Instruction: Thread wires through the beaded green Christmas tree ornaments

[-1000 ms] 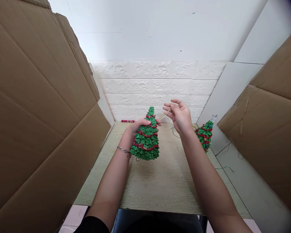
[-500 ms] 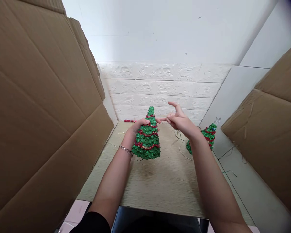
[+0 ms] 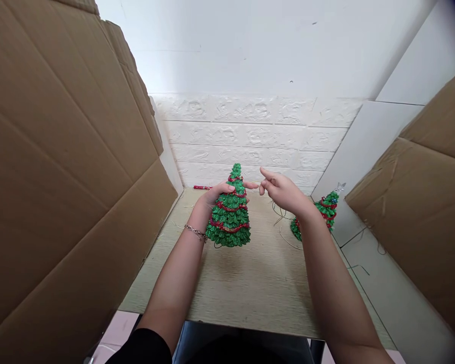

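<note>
My left hand [image 3: 218,193] is wrapped round a green Christmas tree ornament [image 3: 230,222] with red garlands, held upright above the table. Its thumb lies across the front, and one fingertip sticks out past the right side. Just right of that fingertip is my right hand [image 3: 281,192], fingers curled, one finger raised and bent toward the left. Whatever its fingers hold, if anything, is too small to make out. A second decorated tree [image 3: 329,207], topped by a clear star [image 3: 340,187], stands behind my right forearm and is partly hidden.
A red tube-like stick [image 3: 202,187] lies at the back of the table [image 3: 250,293]. Thin wires [image 3: 278,211] lie near the second tree. Cardboard sheets [image 3: 72,167] stand on both sides, and a white brick-patterned wall [image 3: 242,134] closes off the back.
My right hand's raised finger has bent down and drawn in. Its lower finger has pulled back rightward, and my left fingertip now reaches further out. The held tree has barely moved.
</note>
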Tool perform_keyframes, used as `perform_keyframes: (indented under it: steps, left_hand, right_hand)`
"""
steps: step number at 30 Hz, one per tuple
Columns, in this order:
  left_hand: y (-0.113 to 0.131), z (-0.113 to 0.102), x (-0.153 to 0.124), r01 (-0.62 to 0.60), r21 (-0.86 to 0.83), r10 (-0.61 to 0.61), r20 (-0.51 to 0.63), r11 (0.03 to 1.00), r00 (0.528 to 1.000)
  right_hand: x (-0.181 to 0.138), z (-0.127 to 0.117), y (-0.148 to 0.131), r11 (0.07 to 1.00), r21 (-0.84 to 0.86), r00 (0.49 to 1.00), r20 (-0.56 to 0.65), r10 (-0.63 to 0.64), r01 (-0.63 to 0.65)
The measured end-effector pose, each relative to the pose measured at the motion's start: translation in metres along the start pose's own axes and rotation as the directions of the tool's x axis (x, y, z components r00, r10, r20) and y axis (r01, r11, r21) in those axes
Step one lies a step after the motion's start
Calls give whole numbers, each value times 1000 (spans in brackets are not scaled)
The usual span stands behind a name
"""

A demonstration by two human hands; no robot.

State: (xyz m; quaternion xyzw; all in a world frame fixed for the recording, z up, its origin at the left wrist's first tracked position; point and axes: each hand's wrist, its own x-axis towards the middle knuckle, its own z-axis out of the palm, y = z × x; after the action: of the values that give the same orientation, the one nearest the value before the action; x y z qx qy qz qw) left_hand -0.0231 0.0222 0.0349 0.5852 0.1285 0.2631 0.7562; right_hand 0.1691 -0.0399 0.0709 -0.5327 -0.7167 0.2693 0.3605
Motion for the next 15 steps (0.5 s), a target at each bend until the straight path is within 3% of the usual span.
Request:
perform_keyframes:
  steps: [6, 15]
  left_hand:
    - [-1, -3, 0, 6, -43, -6, 16, 999, 1000]
    - [-2, -5, 1, 0, -29, 1, 17, 1000, 1000]
  right_hand:
    - [1, 5, 1, 993, -92, 997, 28, -66, 68]
    - [2, 6, 8, 996, -18, 983, 165, -80, 85]
